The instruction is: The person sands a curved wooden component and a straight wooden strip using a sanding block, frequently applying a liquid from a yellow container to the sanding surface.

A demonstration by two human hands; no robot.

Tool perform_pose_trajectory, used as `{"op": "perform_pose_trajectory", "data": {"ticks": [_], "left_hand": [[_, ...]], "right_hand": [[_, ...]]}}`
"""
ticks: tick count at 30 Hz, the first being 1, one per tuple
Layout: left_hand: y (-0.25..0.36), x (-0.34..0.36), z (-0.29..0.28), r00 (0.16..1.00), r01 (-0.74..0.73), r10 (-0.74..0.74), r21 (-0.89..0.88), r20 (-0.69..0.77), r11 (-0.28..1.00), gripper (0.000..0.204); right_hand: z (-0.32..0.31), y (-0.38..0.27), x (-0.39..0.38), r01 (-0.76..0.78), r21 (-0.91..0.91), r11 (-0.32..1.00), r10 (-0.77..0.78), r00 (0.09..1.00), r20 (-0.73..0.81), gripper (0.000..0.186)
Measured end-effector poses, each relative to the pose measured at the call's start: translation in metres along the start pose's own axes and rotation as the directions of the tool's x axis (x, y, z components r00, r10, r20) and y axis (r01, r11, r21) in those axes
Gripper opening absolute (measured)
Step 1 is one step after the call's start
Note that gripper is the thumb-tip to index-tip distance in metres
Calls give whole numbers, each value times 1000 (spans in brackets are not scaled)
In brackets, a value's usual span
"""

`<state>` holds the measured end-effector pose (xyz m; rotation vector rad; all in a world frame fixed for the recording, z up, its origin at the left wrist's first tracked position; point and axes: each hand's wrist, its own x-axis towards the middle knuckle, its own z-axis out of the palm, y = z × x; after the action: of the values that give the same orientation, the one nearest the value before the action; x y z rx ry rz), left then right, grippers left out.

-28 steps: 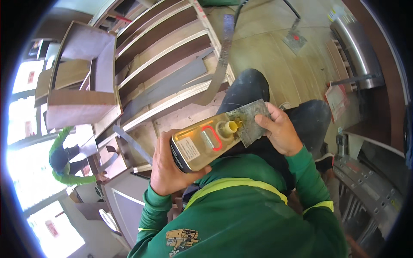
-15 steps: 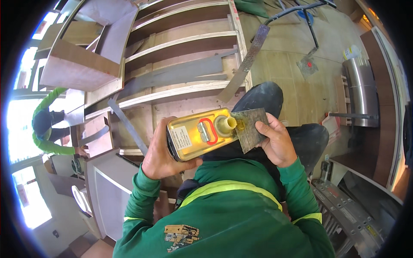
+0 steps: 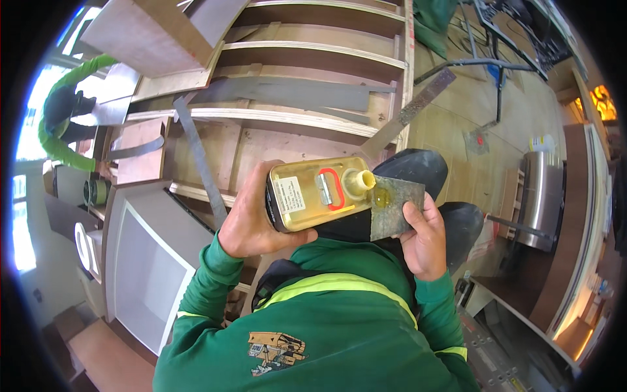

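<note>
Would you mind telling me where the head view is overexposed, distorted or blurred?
Head view: daylight blows out the windows at the left rim; a warm glare spot sits upper right. Fisheye bends the plywood shelf frame. The yellow tin can in the left hand and the grey sheet scrap in the right hand look sharp.

Can point(image 3: 313, 193) spout lies over scrap piece point(image 3: 395, 206), shelving point(image 3: 294, 117) beyond.

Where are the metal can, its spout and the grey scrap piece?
metal can point(image 3: 307, 199): head view, on its gold flat face.
spout point(image 3: 361, 181): head view, on the pale yellow neck.
grey scrap piece point(image 3: 392, 212): head view, on its flat middle, beside the right thumb.
</note>
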<state>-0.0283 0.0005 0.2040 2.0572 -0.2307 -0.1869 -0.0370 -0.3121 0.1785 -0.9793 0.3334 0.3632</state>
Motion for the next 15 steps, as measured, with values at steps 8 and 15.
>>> {"op": "perform_pose_trajectory", "data": {"ticks": [8,15], "left_hand": [[-15,-12,-11,953,53,-143,-314,-268,948,89],[-70,5,-12,809,-80,-122,-314,-575,946,86]], "right_hand": [[11,-17,4,5,154,988,-22,993,113,37],[-12,-32,23,108,126,986,-108,994,-9,30]]}}
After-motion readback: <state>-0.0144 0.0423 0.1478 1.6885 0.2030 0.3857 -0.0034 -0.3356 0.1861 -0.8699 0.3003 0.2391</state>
